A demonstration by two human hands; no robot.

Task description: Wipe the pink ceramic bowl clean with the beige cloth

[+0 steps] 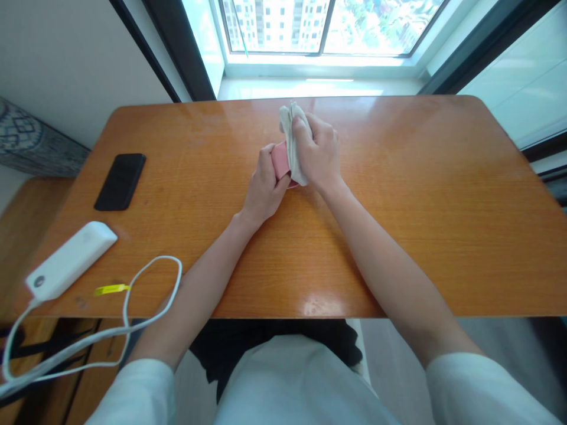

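Above the far middle of the wooden table (425, 236), my left hand (263, 188) is closed around a small pink object (280, 159) with a flat, box-like side. What kind of thing it is I cannot make out, since my fingers and a cloth cover much of it. My right hand (319, 149) grips the whitish cloth (292, 139), with its thumb lying along the fabric. The cloth is bunched upright and presses against the right side of the pink object. Both hands are close together.
A black phone (120, 182) lies at the table's left. Nearer me is a white power strip (71, 260), its white cable (150, 321) looping past my left forearm with a yellow tag (110, 289). A window (323, 29) stands behind the far edge.
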